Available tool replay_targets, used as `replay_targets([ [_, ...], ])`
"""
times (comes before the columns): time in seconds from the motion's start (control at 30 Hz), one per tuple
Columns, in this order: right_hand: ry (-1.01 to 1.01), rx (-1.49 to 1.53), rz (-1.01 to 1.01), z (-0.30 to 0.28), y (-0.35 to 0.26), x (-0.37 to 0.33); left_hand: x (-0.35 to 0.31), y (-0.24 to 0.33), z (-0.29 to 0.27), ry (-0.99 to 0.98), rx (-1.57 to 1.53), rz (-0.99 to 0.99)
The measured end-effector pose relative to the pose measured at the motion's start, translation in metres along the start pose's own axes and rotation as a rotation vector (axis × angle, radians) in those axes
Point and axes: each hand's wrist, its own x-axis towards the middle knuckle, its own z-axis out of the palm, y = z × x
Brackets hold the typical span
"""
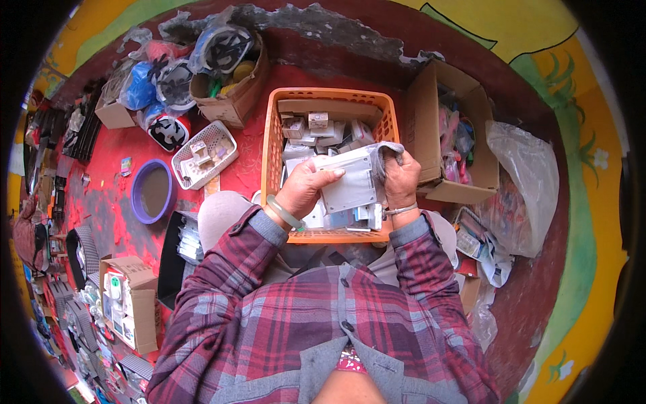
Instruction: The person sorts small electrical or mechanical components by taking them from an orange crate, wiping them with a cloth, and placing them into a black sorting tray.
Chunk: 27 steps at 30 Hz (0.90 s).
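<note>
Over an orange plastic basket (271, 135), my left hand (304, 190) grips a flat white rectangular panel (350, 185) by its left edge, thumb on top. My right hand (402, 178) is closed round a grey cloth (385, 151) at the panel's right side; part of the cloth lies over the panel's upper right corner. Small white boxes (319, 135) and other white pieces fill the basket beneath. What the fingers do under the panel is hidden.
Left of the basket are a white basket (229, 163) with small items and a purple-rimmed basin (143, 207). Cardboard boxes (420, 128) with bagged goods stand at the right and back left. Clear plastic sheeting (528, 182) lies far right. Another box (145, 316) sits at lower left.
</note>
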Motion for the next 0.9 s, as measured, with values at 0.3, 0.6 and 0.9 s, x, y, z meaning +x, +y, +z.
replay_targets([
  [0.3,-0.017,0.013,0.024,0.001,-0.005,0.000,-0.004,0.005,0.002,0.010,0.034,0.023],
  [0.6,-0.239,0.620,0.318,-0.053,0.000,0.022,-0.014,0.049,-0.015,0.094,-0.066,0.160],
  [0.9,-0.542,0.839,0.415,0.003,-0.022,-0.006,-0.008,0.031,-0.019,0.088,-0.068,0.207],
])
